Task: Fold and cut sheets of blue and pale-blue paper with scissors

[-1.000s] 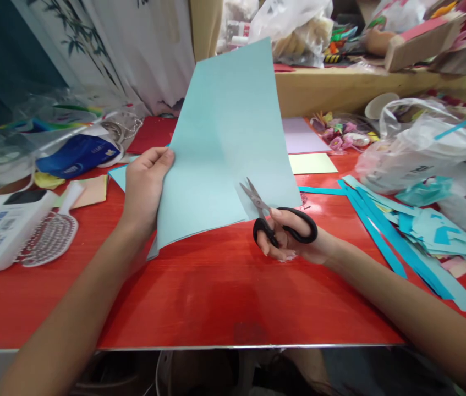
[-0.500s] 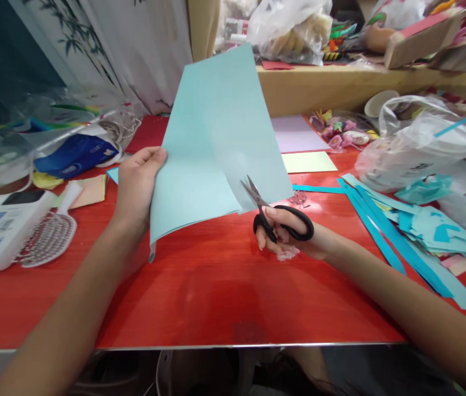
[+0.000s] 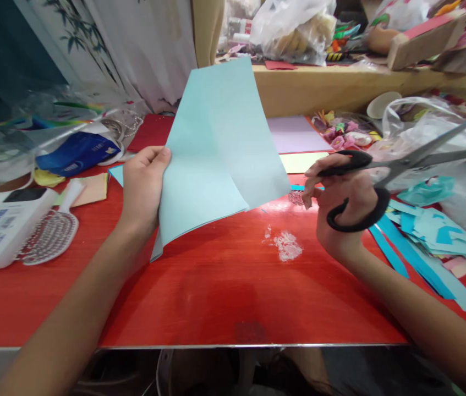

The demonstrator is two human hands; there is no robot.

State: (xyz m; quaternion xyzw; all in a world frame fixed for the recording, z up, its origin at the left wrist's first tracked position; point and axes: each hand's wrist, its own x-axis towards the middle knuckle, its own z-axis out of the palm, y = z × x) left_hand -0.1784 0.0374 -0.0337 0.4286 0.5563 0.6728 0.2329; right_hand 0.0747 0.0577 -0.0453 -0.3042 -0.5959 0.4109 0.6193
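Note:
Pinched at its left edge, a large light-blue sheet of paper [image 3: 212, 148] is held up by my left hand [image 3: 144, 184] over the red table. The sheet is tilted, with a curled flap along its lower left edge and a slit at the bottom right. To the right of the paper and apart from it, my right hand [image 3: 340, 198] grips black-handled scissors [image 3: 406, 162]. Their blades are parted and point right. On the table between the hands lies a small pile of whitish scraps [image 3: 287, 246].
Cut blue paper strips [image 3: 422, 258] and paper offcuts [image 3: 443, 231] lie at the right, near plastic bags [image 3: 426, 132]. At the left are a hairbrush [image 3: 53, 239], a white box [image 3: 5, 231] and a blue packet [image 3: 78, 154]. A lilac sheet [image 3: 294, 133] lies behind.
My right hand has moved right, away from the paper's lower edge, and the scissors have swung from pointing up-left to pointing right. My left hand still holds the paper, nearly in place.

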